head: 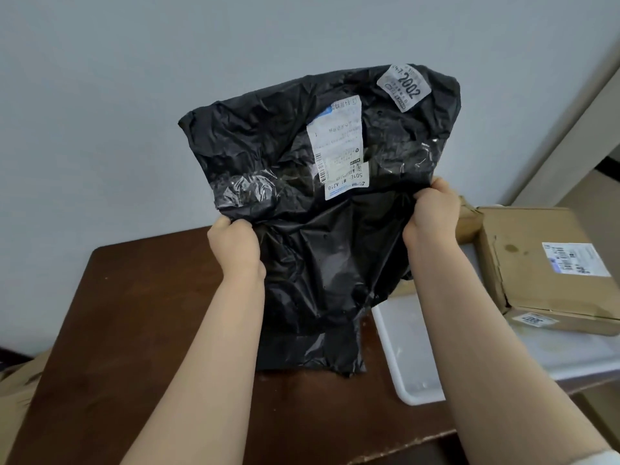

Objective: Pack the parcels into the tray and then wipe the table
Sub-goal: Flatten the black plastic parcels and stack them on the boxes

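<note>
A large black plastic parcel bag (268, 146) with white shipping labels hangs in the air above the dark brown table (134, 330). My left hand (235, 246) grips its left edge and my right hand (431, 213) grips its right edge, fingers curled into the plastic. The bag's lower end droops down to the tabletop. To the right lies a white tray (409, 364) holding a brown cardboard box (536, 263) with a label, stacked on a flatter cardboard parcel (553, 322).
A grey wall rises right behind the table. Brown cardboard (16, 380) shows past the table's left edge. The table's front edge (385, 444) runs along the bottom, with worn spots. A pale wall corner or door frame stands at the far right.
</note>
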